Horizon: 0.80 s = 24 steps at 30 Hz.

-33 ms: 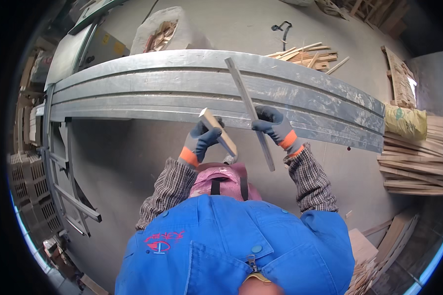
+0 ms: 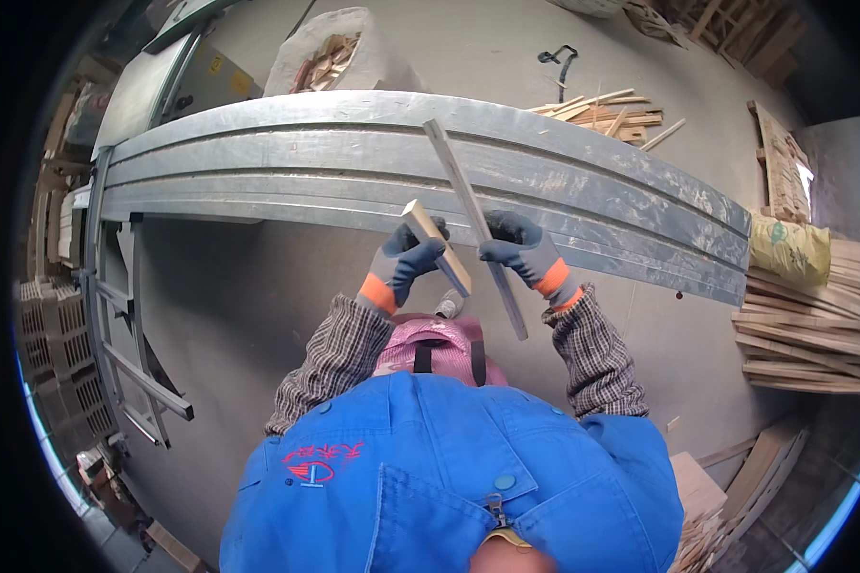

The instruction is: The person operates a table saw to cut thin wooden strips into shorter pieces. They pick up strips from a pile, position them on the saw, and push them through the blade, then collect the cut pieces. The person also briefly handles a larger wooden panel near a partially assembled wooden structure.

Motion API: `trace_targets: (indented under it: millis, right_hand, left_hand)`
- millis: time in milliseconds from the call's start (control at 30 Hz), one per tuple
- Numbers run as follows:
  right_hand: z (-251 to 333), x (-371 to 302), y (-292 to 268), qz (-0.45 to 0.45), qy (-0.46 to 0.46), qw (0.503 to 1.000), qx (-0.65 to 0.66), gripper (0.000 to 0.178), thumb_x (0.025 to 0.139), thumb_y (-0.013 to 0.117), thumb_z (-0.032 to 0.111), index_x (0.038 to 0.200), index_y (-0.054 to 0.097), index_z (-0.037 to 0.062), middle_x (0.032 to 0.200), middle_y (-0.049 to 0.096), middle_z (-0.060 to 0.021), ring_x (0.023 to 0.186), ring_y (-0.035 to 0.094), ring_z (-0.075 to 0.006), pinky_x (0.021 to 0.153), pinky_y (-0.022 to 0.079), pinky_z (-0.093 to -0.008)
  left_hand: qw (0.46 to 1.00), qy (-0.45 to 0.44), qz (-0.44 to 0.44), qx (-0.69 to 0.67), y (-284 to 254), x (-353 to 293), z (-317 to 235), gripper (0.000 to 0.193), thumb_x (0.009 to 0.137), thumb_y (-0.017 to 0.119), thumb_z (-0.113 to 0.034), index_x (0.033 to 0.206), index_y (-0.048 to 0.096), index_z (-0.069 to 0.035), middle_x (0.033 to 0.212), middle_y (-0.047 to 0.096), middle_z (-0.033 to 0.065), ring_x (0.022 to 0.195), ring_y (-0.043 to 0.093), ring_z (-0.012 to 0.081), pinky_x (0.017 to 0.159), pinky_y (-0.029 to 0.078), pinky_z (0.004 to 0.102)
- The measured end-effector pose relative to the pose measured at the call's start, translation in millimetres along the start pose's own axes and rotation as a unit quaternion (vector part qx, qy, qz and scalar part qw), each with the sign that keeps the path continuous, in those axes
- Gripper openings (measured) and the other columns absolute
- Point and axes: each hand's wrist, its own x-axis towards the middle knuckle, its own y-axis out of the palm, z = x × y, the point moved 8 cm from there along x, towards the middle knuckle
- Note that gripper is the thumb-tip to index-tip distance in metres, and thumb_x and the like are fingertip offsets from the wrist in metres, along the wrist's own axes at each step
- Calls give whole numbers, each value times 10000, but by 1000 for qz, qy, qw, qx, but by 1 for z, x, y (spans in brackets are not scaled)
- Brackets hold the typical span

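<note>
Both my hands wear dark grey gloves with orange cuffs. My left hand (image 2: 406, 263) is closed round a short, pale wood block (image 2: 453, 266), which tilts with its upper end to the left. In my right hand (image 2: 526, 252) is a long, thin grey strip (image 2: 461, 183), gripped below its middle; whether it is metal or wood I cannot tell. The strip slants up and left over the grooved metal table (image 2: 287, 174), its lower end on my side of the near edge. Block and strip are close together but apart.
Beyond the table stand a white sack (image 2: 382, 67) of wood scraps and a pile of thin sticks (image 2: 621, 116). Stacked wood strips (image 2: 812, 329) and a yellow bag (image 2: 788, 250) sit at the right end. A metal frame (image 2: 148, 382) stands at the left, near plastic crates (image 2: 67, 334).
The wood block has shifted slightly right, nearer the strip. The strip's upper end has moved a little left and down. Both hands keep their hold, and the whole view has shifted slightly.
</note>
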Motion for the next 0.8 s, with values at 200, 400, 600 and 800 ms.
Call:
trace_targets:
  millis: [200,400,600,800]
  right_hand:
    - [8,-2,89,60,-19,995,84,495,814,760,82,1261,578,-31,1154,660,-118,1026,623,-154,897,515,-298]
    - [17,-4,141,91,-17,995,48,471,844,735,83,1273,573,-25,1173,655,-112,1035,619,-152,920,504,-296]
    - [19,-1,214,141,-18,989,41,495,851,725,87,1299,541,-17,1166,652,-103,1048,613,-158,931,499,-312]
    - [8,-5,294,149,12,988,38,493,845,710,82,1296,533,-8,1146,651,-87,1045,604,-157,936,476,-321]
  left_hand:
    - [1000,-11,-1,0,-29,-20,-14,473,861,691,-169,1276,524,-15,1125,633,84,1009,629,187,882,528,321]
    - [999,42,-27,-3,-63,-53,-34,396,875,666,-221,1200,582,-10,1058,654,76,930,639,159,803,531,303]
    - [991,83,-104,16,-119,-101,-57,378,843,690,-212,1150,616,-5,987,672,57,829,629,123,681,515,265]
    - [985,112,-133,17,-180,-150,-68,456,791,756,-264,1146,648,1,956,678,61,788,607,115,649,491,242]
